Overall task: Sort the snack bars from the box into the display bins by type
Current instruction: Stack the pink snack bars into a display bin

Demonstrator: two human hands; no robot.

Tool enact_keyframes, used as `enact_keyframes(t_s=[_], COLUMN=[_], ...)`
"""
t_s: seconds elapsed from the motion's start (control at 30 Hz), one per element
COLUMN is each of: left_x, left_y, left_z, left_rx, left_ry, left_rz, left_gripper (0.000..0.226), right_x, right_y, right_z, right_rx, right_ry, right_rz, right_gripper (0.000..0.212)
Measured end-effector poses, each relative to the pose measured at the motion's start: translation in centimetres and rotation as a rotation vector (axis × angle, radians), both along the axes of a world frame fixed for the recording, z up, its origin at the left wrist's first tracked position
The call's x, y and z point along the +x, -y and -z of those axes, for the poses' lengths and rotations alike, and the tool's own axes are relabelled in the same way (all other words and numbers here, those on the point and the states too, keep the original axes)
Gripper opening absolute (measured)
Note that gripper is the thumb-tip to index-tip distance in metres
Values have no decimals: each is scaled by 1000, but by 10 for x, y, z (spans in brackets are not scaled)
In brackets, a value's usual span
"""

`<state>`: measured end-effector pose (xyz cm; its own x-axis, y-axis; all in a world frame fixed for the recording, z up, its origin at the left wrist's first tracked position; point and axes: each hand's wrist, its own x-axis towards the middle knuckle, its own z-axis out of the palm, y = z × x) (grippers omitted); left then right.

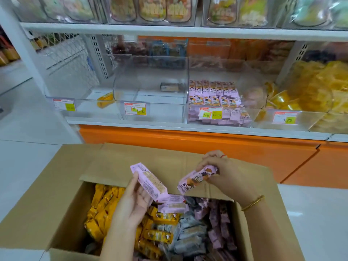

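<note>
An open cardboard box (62, 185) in front of me holds several yellow, grey and pink snack bars. My left hand (131, 204) grips a pink bar (148, 182) with its back side showing, above the box. My right hand (222, 174) pinches another pink bar (197, 178) by its upper end, picture side up. On the shelf stand clear display bins: one (216, 117) filled with pink bars, a middle bin (150, 91) with a single grey bar (169, 87), and a left bin (75, 91) with one yellow bar (105, 98).
A bin of yellow packets (310, 95) stands at the right. Price tags (135, 108) hang on the bin fronts. More bagged snacks (154, 10) fill the upper shelf. An orange cabinet base (188, 140) runs under the shelf; white floor tiles lie on both sides of the box.
</note>
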<state>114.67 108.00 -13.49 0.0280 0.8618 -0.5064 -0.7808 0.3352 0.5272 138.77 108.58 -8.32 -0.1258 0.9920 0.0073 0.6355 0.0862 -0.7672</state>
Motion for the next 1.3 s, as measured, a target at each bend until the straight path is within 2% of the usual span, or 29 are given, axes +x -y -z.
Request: enact_keyframes(t_s=[0.1,0.27,0.5,0.67,0.73,0.8,0.87,0.97,1.03,1.13,1.2,1.3], left_x=[13,31,29,42,45,48,51,57,59,60,59,51], left_y=[-1,1,-6,-4,-5,-9,-13,-18,-18,-19,-19,-22], left_z=[0,1,-9,-7,-8,-7,-10,-22,-34,-39,-43,-40], left_rx=[-65,-160,-12,66,90,102,117,197,320,428,387,271], left_ry=[16,9,-189,-223,-229,-351,-556,-817,-966,-1136,-1115,-833], left_rz=[74,256,468,534,562,600,654,740,850,987,976,926], left_gripper=[25,30,28,34,29,26,27,24,16,42,39,36], right_x=[8,11,17,14,14,12,11,12,14,16,19,33], right_y=[3,4,2,-3,-4,-4,-4,-6,-7,-7,-6,-2], right_z=[-11,-16,-14,-7,-4,-4,-3,0,1,-5,-9,-17], right_rx=[33,-94,-172,-191,-188,-187,-207,-228,-217,-215,-211,-187], right_ry=[18,11,-10,24,5,-29,-72,-82,-75,-111,-130,-108], right_rz=[-35,-126,-134,-173,-164,-152,-138,-106,-90,-93,-111,-94], right_gripper=[34,42,46,55,54,46,35,36,39,38,36,38])
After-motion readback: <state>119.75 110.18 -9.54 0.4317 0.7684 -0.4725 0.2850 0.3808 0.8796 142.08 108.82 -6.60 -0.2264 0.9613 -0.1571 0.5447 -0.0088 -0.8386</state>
